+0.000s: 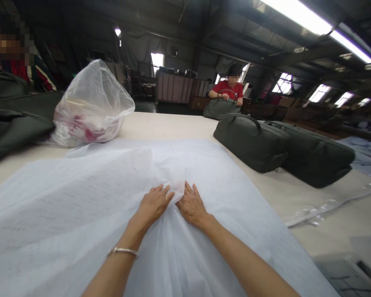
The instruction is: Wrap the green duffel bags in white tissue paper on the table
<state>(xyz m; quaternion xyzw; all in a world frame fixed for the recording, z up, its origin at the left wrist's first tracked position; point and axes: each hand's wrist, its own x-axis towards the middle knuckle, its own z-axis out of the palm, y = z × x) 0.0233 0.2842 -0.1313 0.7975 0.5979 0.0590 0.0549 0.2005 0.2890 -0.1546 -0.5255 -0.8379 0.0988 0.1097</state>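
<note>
Thin white sheets [235,206] lie spread over the table, gathered into creases between my hands. My left hand [156,202], with a silver bangle on its wrist, is closed on the sheet, fingers bent against it. Just to its right, my right hand [192,204] rests on the same sheet, its fingers stretched out and spread, some fingertips partly hidden by a raised fold. Faint rows of marks show through the layers at the left.
A clear plastic bag [94,107] stands at the back left of the table [167,123]. Dark green bags [250,142] sit at the right. Beyond, a person in red [228,90] handles another bag. Someone stands at far left beside dark fabric [21,111].
</note>
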